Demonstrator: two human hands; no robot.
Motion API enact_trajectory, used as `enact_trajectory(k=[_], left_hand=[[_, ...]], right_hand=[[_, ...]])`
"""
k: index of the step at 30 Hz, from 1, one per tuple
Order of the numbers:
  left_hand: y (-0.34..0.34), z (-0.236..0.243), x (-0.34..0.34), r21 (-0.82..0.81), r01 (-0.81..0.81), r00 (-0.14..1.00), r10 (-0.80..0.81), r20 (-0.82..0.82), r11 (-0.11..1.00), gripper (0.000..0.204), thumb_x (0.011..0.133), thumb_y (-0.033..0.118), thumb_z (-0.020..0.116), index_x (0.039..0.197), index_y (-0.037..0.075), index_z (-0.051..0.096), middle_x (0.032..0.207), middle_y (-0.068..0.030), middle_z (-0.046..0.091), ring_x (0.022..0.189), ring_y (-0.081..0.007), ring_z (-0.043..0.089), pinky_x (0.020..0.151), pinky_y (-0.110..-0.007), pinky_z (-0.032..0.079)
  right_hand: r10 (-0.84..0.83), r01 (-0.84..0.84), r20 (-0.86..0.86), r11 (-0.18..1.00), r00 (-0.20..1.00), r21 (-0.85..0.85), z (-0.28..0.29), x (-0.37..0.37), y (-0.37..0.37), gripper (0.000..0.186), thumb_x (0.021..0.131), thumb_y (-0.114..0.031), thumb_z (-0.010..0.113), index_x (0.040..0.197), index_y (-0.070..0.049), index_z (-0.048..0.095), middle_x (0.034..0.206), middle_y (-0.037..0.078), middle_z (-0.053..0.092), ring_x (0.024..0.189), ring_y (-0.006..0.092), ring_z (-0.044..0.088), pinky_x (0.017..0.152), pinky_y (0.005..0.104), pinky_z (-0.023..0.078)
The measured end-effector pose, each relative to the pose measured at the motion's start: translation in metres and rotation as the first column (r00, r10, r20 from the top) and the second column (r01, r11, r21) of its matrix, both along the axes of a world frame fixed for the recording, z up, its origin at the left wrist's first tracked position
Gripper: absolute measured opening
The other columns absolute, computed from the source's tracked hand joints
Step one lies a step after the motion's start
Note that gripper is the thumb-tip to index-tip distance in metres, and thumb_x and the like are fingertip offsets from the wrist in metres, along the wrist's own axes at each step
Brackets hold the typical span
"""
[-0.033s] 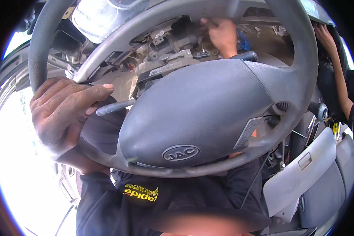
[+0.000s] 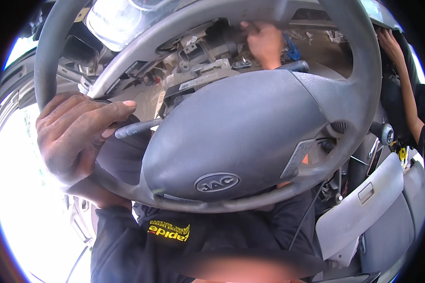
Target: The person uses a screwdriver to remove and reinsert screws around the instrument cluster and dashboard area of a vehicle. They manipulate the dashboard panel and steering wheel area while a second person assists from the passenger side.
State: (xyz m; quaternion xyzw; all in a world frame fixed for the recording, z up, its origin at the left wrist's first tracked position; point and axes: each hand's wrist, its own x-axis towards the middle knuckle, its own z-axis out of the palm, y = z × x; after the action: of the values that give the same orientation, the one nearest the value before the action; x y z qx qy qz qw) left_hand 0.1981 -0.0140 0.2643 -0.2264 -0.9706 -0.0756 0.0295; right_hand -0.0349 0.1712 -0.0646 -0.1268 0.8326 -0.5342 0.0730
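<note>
The dark grey steering wheel (image 2: 369, 94) fills the middle of the view, with a broad padded hub (image 2: 236, 127). My left hand (image 2: 73, 132) is wrapped round its left rim, the thumb reaching toward the grey control stalk (image 2: 138, 128). Beyond the hub, my right hand (image 2: 265, 45) is inside the opened dashboard. Its fingers are curled at a dark part beneath the dash's upper edge; what they hold is blurred and partly hidden. Part of my right forearm is behind the wheel. A grey module with a pale label (image 2: 198, 81) lies near the hand, above the hub.
Another person's hand (image 2: 389, 45) rests at the far right edge of the dash. Scraps of blue plastic (image 2: 292, 49) lie in the opening. A second stalk (image 2: 295, 66), a gear lever (image 2: 387, 134) and a grey folded seat panel (image 2: 361, 198) are on the right.
My right hand has shifted very slightly within the dashboard opening. My left hand and the steering wheel look the same.
</note>
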Motion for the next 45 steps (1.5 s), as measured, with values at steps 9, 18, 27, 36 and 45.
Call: enact_trajectory(k=[9, 18, 27, 36, 45], left_hand=[[-0.049, 0.000, 0.026, 0.702, 0.224, 0.931, 0.065, -0.360, 0.676, 0.034, 0.109, 0.032, 0.061, 0.115, 0.002, 0.077, 0.073, -0.0077, 0.076, 0.056, -0.0160, 0.065, 0.073, -0.037, 0.050], [-0.193, -0.058, 0.054, 0.962, 0.215, 0.789, 0.610, -0.071, -0.166, 0.042, 0.113, 0.027, 0.054, 0.140, -0.006, 0.055, 0.087, -0.0076, 0.056, 0.080, -0.0171, 0.056, 0.092, -0.040, 0.056], [-0.140, -0.053, 0.047, 0.998, 0.033, 0.745, 0.667, 0.009, -0.051, 0.042, 0.113, 0.030, 0.054, 0.127, -0.009, 0.061, 0.080, -0.0047, 0.052, 0.073, -0.0154, 0.046, 0.102, -0.044, 0.048], [-0.200, -0.053, 0.112, 0.991, 0.126, 0.912, 0.397, -0.100, -0.040, 0.037, 0.111, 0.023, 0.053, 0.128, -0.008, 0.063, 0.086, -0.0100, 0.064, 0.074, -0.0189, 0.057, 0.113, -0.048, 0.044], [-0.198, -0.033, 0.131, 0.991, 0.126, 0.945, 0.310, -0.109, -0.035, 0.038, 0.112, 0.023, 0.051, 0.126, -0.010, 0.062, 0.086, -0.0139, 0.063, 0.073, -0.0190, 0.059, 0.111, -0.046, 0.045]], right_hand=[[0.024, -0.023, 0.086, 1.000, 0.996, -0.009, 0.047, 0.032, 0.090, 0.033, 0.099, -0.033, 0.073, 0.104, -0.001, 0.078, 0.079, 0.015, 0.073, 0.072, 0.0257, 0.071, 0.074, 0.0388, 0.056], [-0.674, 0.682, 0.123, 0.695, 0.729, -0.228, 0.081, 0.182, 0.219, 0.036, 0.110, -0.030, 0.064, 0.128, 0.001, 0.071, 0.107, 0.015, 0.077, 0.086, 0.0180, 0.074, 0.078, 0.0314, 0.060], [-0.794, 0.759, -0.001, 0.581, 0.608, 0.295, 0.015, 0.298, 0.310, 0.022, 0.098, -0.008, 0.062, 0.114, 0.002, 0.075, 0.108, 0.023, 0.075, 0.103, 0.0400, 0.074, 0.096, 0.0461, 0.056], [-0.831, 0.816, -0.251, 0.349, 0.497, 0.462, -0.043, 0.275, 0.316, 0.026, 0.095, -0.008, 0.064, 0.117, 0.004, 0.071, 0.107, 0.024, 0.076, 0.103, 0.0404, 0.074, 0.096, 0.0474, 0.056], [-0.982, 0.926, 0.140, 0.169, 0.128, 0.338, -0.047, 0.184, 0.344, 0.045, 0.090, -0.040, 0.081, 0.091, 0.006, 0.081, 0.092, 0.028, 0.078, 0.092, 0.0446, 0.077, 0.086, 0.0513, 0.057]])
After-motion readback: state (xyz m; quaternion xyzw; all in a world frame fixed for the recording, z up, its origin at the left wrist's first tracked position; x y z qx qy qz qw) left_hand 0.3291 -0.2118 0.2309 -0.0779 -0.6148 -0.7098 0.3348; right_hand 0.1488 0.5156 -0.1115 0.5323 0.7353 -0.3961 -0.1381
